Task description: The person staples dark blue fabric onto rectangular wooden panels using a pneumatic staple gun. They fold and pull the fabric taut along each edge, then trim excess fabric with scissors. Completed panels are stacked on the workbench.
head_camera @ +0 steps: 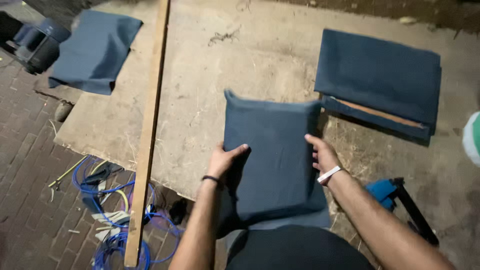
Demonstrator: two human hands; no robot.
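A dark blue fabric-covered cushion panel (272,150) stands tilted in front of me, its lower edge near my body. My left hand (224,159) grips its left edge, thumb on the front face. My right hand (322,154) holds its right edge, fingers wrapped around the side. A black band circles my left wrist and a white band my right wrist. The panel rests over a large bare board (210,95) lying on the ground.
A second blue upholstered panel (380,80) lies at the right with a wooden strip showing. Blue fabric (95,50) drapes at the upper left. A long wooden batten (149,130) crosses the board. Blue hose and cables (112,210) lie on brick paving. A blue-black tool (400,200) sits at the right.
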